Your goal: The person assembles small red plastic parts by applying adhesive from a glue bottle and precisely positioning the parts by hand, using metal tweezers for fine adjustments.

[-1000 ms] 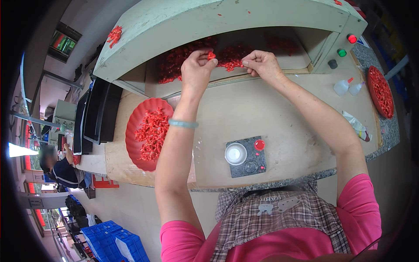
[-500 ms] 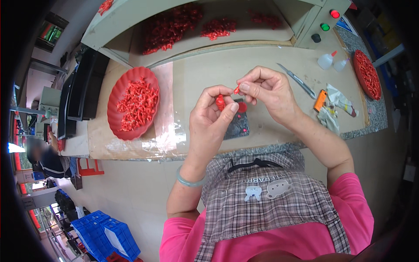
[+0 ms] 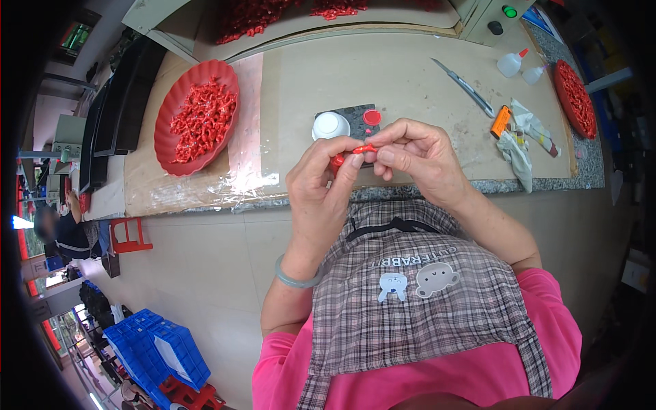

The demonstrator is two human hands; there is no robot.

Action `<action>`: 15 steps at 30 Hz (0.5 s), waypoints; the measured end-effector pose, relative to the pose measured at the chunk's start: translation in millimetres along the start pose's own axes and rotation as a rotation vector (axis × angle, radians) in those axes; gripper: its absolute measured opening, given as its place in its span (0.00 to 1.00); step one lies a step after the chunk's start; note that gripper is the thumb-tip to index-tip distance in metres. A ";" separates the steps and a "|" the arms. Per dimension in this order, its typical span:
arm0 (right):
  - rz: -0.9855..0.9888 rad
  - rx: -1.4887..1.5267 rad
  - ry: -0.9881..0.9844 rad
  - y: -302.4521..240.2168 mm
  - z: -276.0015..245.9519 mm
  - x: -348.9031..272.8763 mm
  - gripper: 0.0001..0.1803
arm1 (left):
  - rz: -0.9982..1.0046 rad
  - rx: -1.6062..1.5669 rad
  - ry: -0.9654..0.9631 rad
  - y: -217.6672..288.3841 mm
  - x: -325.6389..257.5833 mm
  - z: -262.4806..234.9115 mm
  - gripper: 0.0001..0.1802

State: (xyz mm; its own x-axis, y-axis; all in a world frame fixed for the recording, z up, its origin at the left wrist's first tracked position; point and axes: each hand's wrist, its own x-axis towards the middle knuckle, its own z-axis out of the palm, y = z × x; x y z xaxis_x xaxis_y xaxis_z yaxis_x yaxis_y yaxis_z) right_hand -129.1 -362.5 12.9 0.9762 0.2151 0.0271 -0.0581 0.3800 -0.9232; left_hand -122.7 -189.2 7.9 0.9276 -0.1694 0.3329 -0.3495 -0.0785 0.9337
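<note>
My left hand [image 3: 320, 179] is closed, with a rounded glossy red piece [image 3: 337, 162] tucked in its fingers. Between the fingertips of both hands lies a small, slender red piece [image 3: 367, 148]. My right hand [image 3: 425, 164] pinches its right end, and the left thumb and forefinger are at the other. What these pieces are, I cannot tell. Just beyond the hands, a white round cup [image 3: 331, 126] and a small red dish [image 3: 372, 117] stand on a dark slab [image 3: 352, 111].
A scalloped red tray [image 3: 164, 147] piled with small red pieces stands left. To the right are a cutter knife [image 3: 463, 87], orange-handled tool [image 3: 501, 121], crumpled tube [image 3: 536, 128] and squeeze bottle [image 3: 509, 65]. A grey cabinet [image 3: 488, 17] borders the far side; blue crates [image 3: 157, 348] sit lower left.
The view has shifted, so the table sits higher in the picture. My hands have come together, bringing the slender piece to the left fingertips. The white cup now shows.
</note>
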 end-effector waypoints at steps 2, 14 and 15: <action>0.049 0.033 -0.013 1.2 -3.0 -2.1 0.07 | -0.151 -0.186 -0.005 -0.4 -5.4 0.0 0.07; 0.028 -0.092 -0.032 4.7 -5.5 -10.0 0.08 | 0.042 0.205 -0.067 -2.3 -10.4 0.5 0.07; 0.013 -0.149 0.012 3.1 -4.7 -10.8 0.08 | 0.040 0.203 -0.066 -1.7 -10.4 0.4 0.07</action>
State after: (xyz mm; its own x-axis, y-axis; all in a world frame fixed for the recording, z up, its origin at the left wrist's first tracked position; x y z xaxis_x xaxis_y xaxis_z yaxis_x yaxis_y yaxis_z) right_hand -138.8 -367.9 7.9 0.9780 0.2083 0.0110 -0.0401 0.2396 -0.9700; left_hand -131.8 -187.7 2.8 0.9039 -0.2399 0.3540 -0.4119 -0.2657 0.8716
